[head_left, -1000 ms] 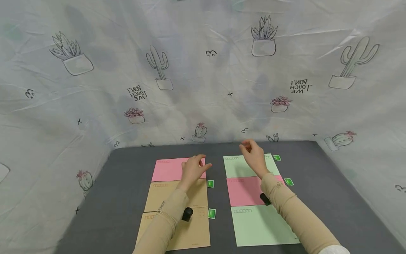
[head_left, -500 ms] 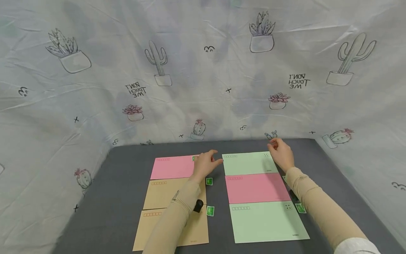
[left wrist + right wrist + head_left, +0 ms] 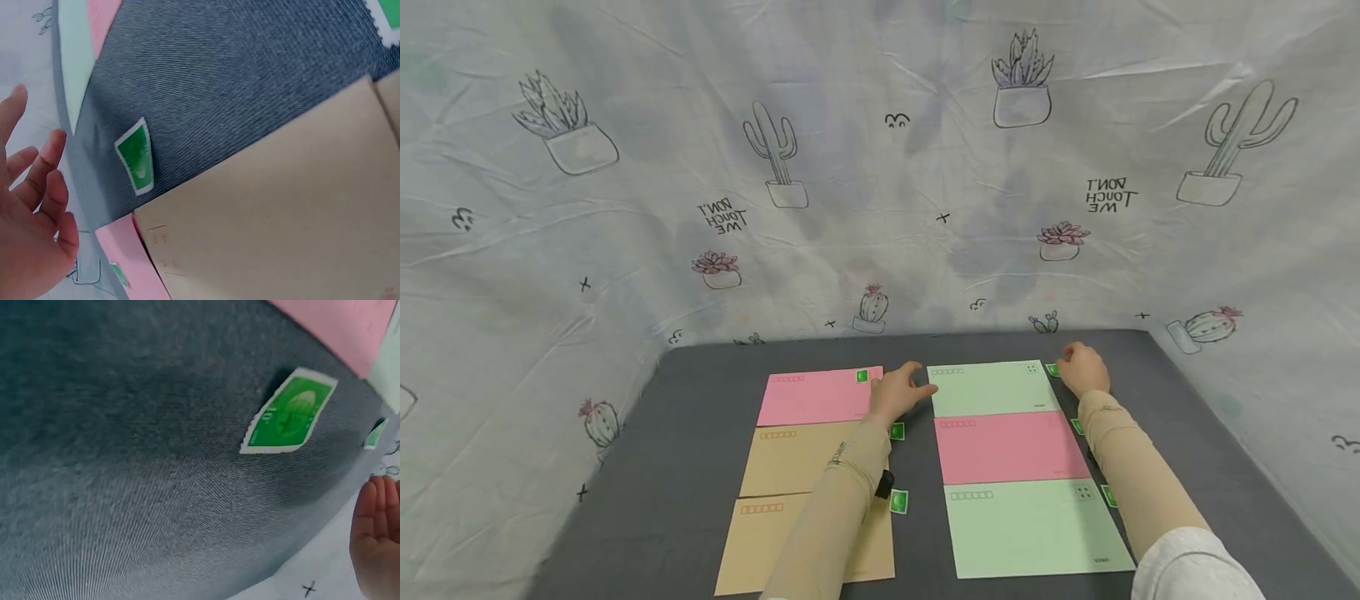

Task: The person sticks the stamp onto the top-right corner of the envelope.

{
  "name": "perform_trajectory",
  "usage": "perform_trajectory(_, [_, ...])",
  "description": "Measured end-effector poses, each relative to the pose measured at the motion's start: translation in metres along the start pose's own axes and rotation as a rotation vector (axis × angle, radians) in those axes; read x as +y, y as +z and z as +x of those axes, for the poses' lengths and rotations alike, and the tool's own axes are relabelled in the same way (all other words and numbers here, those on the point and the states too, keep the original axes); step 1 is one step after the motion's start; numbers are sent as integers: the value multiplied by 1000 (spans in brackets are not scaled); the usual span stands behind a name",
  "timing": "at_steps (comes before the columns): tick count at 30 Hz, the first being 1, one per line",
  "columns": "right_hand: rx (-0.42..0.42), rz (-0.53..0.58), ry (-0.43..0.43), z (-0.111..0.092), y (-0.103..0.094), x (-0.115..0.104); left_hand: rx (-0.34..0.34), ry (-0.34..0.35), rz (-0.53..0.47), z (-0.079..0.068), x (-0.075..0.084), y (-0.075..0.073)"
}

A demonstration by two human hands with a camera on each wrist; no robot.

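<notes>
My left hand (image 3: 898, 395) hovers at the right edge of the upper left pink envelope (image 3: 808, 398), fingers spread and holding nothing. A green stamp (image 3: 862, 376) lies on that envelope's top right corner. In the left wrist view, the left hand (image 3: 34, 212) is apart from the loose green stamp (image 3: 137, 156) beside a tan envelope (image 3: 275, 206). My right hand (image 3: 1084, 369) is just right of a green stamp (image 3: 1052, 370), by the upper right pale green envelope (image 3: 988, 390). The right wrist view has that hand (image 3: 378, 534) with fingers together, holding nothing visible.
Below the pale green envelope lie a pink envelope (image 3: 1007, 448) and another pale green one (image 3: 1030, 529). Two tan envelopes fill the left column. Loose green stamps (image 3: 898, 502) lie on the dark grey tabletop (image 3: 647, 483). A printed white curtain (image 3: 850, 167) hangs behind.
My right hand has moved right, off the upper pale green envelope, then lowered near the stamp. My left hand has shifted right, uncovering the stamp on the pink envelope.
</notes>
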State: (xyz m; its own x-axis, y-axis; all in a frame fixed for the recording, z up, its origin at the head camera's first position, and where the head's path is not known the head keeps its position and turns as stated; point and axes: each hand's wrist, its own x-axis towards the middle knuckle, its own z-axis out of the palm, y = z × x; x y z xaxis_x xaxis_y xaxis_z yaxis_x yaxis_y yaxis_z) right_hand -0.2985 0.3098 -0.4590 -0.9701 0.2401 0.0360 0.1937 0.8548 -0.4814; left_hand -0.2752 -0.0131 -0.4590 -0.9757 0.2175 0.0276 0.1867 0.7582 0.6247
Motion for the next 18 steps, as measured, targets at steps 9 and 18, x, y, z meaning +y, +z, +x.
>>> perform_trajectory(9, [-75,-92,128,12,11,2,-87,-24,76,2,0,16])
perform_trajectory(18, [19,-50,144,9,23,6,-68,-13,124,3,1,29])
